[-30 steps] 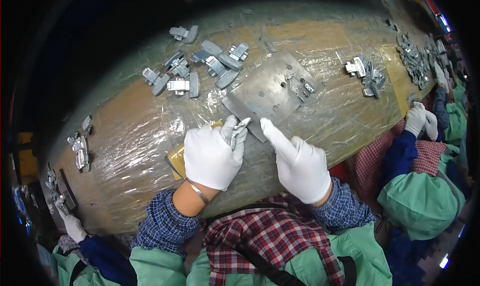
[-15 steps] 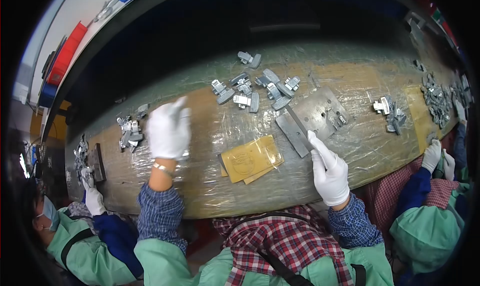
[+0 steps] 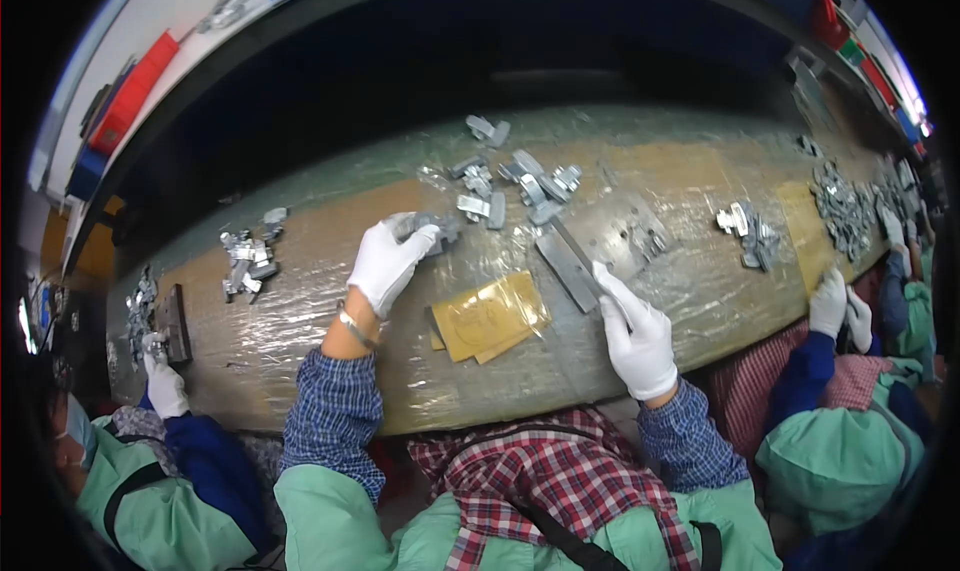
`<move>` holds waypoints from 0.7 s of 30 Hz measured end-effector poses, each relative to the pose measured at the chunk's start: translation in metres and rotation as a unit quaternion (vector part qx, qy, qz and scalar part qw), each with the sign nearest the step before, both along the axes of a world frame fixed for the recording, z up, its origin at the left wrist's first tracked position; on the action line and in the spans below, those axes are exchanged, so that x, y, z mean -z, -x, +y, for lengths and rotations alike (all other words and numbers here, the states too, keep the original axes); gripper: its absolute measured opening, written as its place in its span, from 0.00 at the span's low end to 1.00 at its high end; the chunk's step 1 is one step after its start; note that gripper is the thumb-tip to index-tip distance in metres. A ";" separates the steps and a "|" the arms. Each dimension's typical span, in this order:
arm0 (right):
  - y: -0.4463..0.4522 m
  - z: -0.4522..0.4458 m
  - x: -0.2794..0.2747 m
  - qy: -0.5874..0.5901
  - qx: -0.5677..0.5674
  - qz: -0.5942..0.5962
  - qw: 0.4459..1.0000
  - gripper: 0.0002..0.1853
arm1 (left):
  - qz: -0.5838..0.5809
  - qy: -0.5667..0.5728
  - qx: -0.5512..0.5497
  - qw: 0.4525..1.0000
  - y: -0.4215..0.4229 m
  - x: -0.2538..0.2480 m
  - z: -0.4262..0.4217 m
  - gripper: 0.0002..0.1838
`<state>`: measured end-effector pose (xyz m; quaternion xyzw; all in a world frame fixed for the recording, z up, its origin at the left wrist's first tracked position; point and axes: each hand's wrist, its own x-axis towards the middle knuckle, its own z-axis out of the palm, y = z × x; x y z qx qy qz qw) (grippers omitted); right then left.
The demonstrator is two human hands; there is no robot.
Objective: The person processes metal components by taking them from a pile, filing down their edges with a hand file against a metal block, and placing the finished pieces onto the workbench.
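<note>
My left hand (image 3: 393, 263), in a white glove, is closed around a grey metal part (image 3: 437, 233) just above the film-covered table. Behind it lies a loose cluster of similar grey metal parts (image 3: 530, 186). In my gloved right hand (image 3: 637, 336) is the near end of a long, narrow, dark flat bar (image 3: 575, 243), which looks like a file. The bar lies across a steel block (image 3: 565, 269), beside a flat steel plate (image 3: 612, 236) with small pieces on it. Between my hands rests a yellowish cardboard piece (image 3: 492, 316) under clear film.
More metal parts are piled at the left (image 3: 248, 261) and at the right (image 3: 750, 233). A co-worker's gloved hand (image 3: 165, 381) is at the far left, near a dark block (image 3: 176, 323). Other gloved hands (image 3: 828, 301) work at the right beside a larger heap (image 3: 842, 206).
My left hand has moved right and taken hold of a metal part from the left side of the cluster. My right hand still holds the bar. The whole view has shifted slightly.
</note>
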<state>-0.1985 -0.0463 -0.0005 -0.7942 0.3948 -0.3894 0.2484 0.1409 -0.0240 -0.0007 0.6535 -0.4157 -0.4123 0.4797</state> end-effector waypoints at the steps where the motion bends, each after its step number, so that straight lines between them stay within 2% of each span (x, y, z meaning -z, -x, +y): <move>1: 0.000 0.000 0.001 0.010 -0.003 -0.004 1.000 0.23 | 0.097 -0.007 0.009 0.995 0.019 -0.001 0.008 0.19; 2: 0.002 0.002 0.001 -0.004 0.000 0.002 1.000 0.23 | 0.102 0.009 0.024 0.994 0.044 -0.004 0.016 0.18; 4: 0.003 0.002 0.001 -0.021 -0.001 0.010 1.000 0.22 | 0.018 0.033 0.035 0.999 0.089 -0.002 0.026 0.13; 6: 0.001 0.001 0.005 0.011 -0.005 -0.008 1.000 0.22 | -0.231 0.051 0.058 0.970 0.113 0.002 0.027 0.09; 7: 0.001 0.002 0.007 0.016 -0.004 -0.013 1.000 0.22 | -0.306 0.122 0.071 0.941 0.118 0.001 0.026 0.10; 10: 0.003 0.003 0.007 0.009 -0.003 -0.012 1.000 0.22 | -0.357 0.164 0.093 0.915 0.121 0.003 0.025 0.11; 15: 0.005 0.007 0.004 -0.033 0.002 0.011 0.999 0.23 | -0.448 0.122 0.112 0.879 0.127 0.000 0.023 0.10; 18: 0.007 0.035 0.000 0.013 -0.017 0.025 0.999 0.24 | -0.460 0.138 0.119 0.869 0.128 0.004 0.023 0.10; 21: 0.018 0.068 -0.009 0.034 -0.014 0.140 0.989 0.31 | -0.455 0.165 0.122 0.867 0.127 0.006 0.024 0.09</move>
